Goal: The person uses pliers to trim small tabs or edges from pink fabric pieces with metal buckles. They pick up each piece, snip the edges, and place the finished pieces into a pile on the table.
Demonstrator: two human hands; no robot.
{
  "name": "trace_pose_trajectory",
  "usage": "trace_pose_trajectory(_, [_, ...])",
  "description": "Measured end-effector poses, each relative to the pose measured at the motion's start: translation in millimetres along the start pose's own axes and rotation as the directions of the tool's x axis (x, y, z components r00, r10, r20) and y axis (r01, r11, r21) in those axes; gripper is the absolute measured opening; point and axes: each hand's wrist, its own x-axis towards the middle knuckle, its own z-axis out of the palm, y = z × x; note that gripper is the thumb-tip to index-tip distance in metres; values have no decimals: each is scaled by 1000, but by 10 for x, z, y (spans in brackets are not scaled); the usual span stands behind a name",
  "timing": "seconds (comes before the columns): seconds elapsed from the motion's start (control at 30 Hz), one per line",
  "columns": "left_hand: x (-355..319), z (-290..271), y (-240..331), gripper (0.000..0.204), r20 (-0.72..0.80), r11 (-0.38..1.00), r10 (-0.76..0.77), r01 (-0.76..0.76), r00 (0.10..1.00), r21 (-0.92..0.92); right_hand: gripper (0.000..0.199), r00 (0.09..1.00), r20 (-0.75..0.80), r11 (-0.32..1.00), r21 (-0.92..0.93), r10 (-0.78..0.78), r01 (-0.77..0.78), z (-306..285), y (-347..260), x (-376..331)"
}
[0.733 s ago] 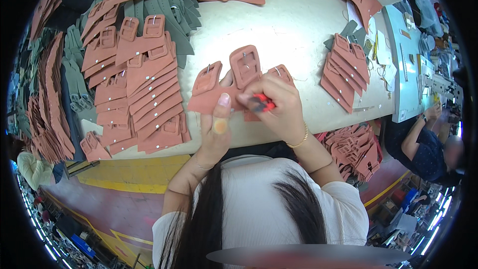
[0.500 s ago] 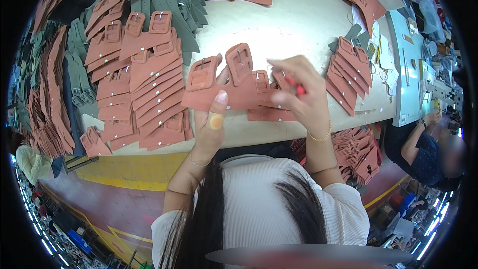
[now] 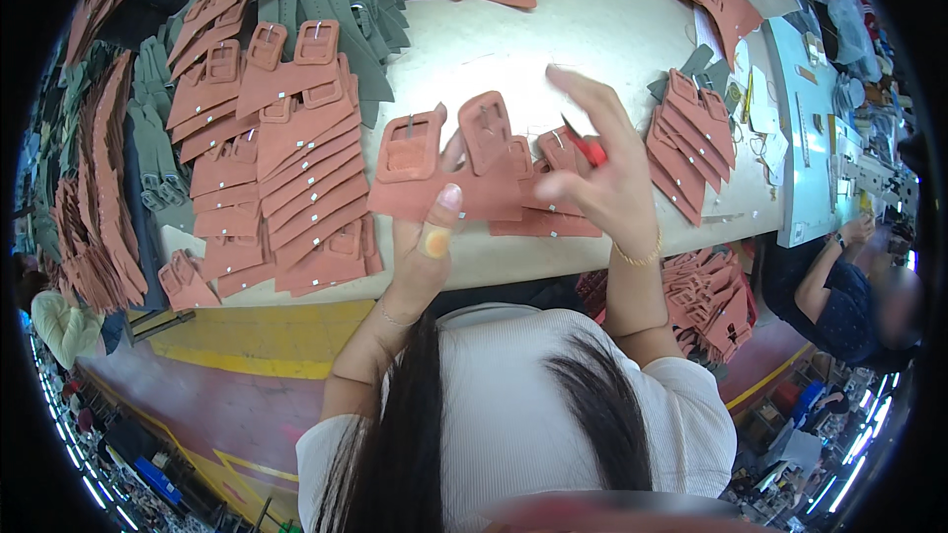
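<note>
Right hand point(image 3: 624, 178) now off panel edge point(image 3: 515, 201)

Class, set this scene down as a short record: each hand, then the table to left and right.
Left hand: holding a flat terracotta leather-like piece with square buckles
Right hand: holding a small red-and-black tool, thumb and forefinger apart
On the left: overlapping terracotta buckled pieces, dark green straps
On the right: smaller terracotta fanned stack

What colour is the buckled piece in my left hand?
The buckled piece is a plain salmon-terracotta colour; it shows best in the head view.
</note>
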Motion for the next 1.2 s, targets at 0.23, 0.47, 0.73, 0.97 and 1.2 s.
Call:
trace_pose_trajectory(0.23, [0,-135,40,55,-24,983,-157,159,987,86,36,920,305,877,335,244,-344,0,87,12])
trace_pose_trajectory(0.47, [10,-112,152,52,-109,998,-44,40,993,-39,53,997,-44,980,-182,69,-76,25,46,21])
trace_pose_trajectory(0.73, [-13,-150,293,55,48,993,-26,20,999,119,36,934,156,873,-334,-320,355,63,-80,-35])
trace_pose_trajectory(0.97, [-41,-172,350,56,106,969,-62,35,992,246,36,891,250,818,-358,-380,449,20,-85,47])
trace_pose_trajectory(1.2, [8,-208,376,56,133,941,-182,133,974,313,34,876,272,820,-322,-398,473,33,-59,80])
